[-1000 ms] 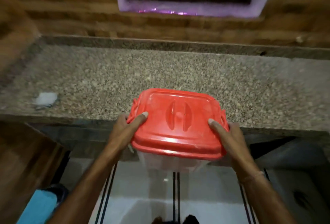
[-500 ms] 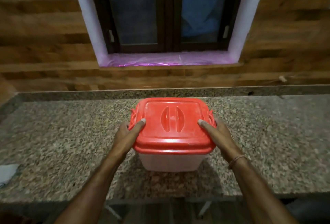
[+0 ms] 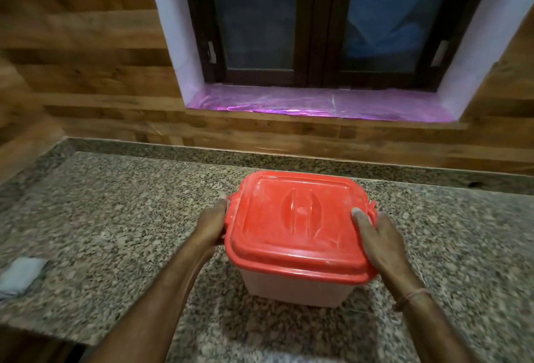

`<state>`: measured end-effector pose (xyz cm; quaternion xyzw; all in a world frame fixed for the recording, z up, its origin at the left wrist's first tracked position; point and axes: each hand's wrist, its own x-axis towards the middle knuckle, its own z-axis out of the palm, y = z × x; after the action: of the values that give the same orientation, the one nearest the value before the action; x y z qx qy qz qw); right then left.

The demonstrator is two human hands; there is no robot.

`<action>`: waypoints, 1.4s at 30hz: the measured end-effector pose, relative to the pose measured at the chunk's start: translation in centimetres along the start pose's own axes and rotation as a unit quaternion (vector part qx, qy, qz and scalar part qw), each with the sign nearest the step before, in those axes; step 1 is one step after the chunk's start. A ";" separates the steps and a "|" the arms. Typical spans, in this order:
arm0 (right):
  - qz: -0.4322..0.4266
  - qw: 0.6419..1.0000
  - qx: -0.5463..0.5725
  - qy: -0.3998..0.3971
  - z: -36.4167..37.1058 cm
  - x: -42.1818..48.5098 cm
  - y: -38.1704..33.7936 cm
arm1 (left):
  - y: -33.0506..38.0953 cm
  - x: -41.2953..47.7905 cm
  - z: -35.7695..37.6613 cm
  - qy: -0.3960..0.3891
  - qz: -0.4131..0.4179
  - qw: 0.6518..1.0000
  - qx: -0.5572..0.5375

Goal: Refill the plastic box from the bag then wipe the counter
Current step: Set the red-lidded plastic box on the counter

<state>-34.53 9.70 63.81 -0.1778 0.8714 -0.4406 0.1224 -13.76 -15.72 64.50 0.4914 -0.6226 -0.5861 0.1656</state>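
Note:
A translucent plastic box point(image 3: 291, 287) with a red lid point(image 3: 297, 221) stands on the speckled granite counter point(image 3: 121, 218), lid closed and dusted with white powder. My left hand point(image 3: 209, 225) grips the lid's left edge by the side latch. My right hand point(image 3: 378, 244) holds the right edge, thumb resting on the lid top. A folded pale cloth point(image 3: 20, 276) lies on the counter at the far left. No bag is in view.
A wood-panelled wall rises behind the counter, with a dark-framed window point(image 3: 318, 30) and a purple-lined sill point(image 3: 318, 102). The counter's front edge point(image 3: 43, 333) runs along the lower left.
The box moved from beyond the counter's front edge onto the counter, both hands carrying it. My view lifted toward the window, and my left thumb came off the lid top.

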 end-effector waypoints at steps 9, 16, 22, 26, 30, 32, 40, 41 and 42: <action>0.033 0.998 0.051 0.006 0.9 -1.2 -2.2 | 1.3 -1.1 -1.3 -0.069 0.108 0.991 -0.038; 0.154 0.975 0.151 0.056 2.5 -1.2 -2.5 | 0.6 -0.3 -1.9 -0.090 0.070 0.986 -0.123; 0.159 0.961 0.218 0.056 2.1 -2.8 -2.1 | 1.0 -0.7 -1.9 -0.078 0.079 0.988 -0.105; 0.058 0.978 0.198 0.030 3.0 -4.6 -2.9 | 0.7 -0.8 -2.0 -0.039 0.146 0.987 -0.061; 0.046 0.975 0.217 0.003 3.4 -5.3 -2.9 | 0.1 -0.6 -2.3 -0.052 0.148 0.985 -0.078; 0.028 0.967 0.254 0.003 3.2 -5.7 -3.6 | 0.0 -0.4 -2.5 -0.049 0.144 0.985 -0.082; -0.007 0.959 0.284 0.002 2.9 -6.4 -5.4 | 1.5 -1.5 -3.4 -0.048 0.146 0.979 -0.135; -0.013 0.959 0.284 0.008 2.8 -6.6 -5.8 | 1.9 -1.6 -3.5 -0.048 0.147 0.979 -0.135; -0.018 0.958 0.286 0.017 2.7 -6.6 -6.0 | 2.3 -1.6 -3.7 -0.048 0.153 0.979 -0.126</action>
<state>-26.30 7.25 67.53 -0.1434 0.7079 -0.6761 0.1453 -11.09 -16.93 68.09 0.3368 -0.6188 -0.6502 0.2844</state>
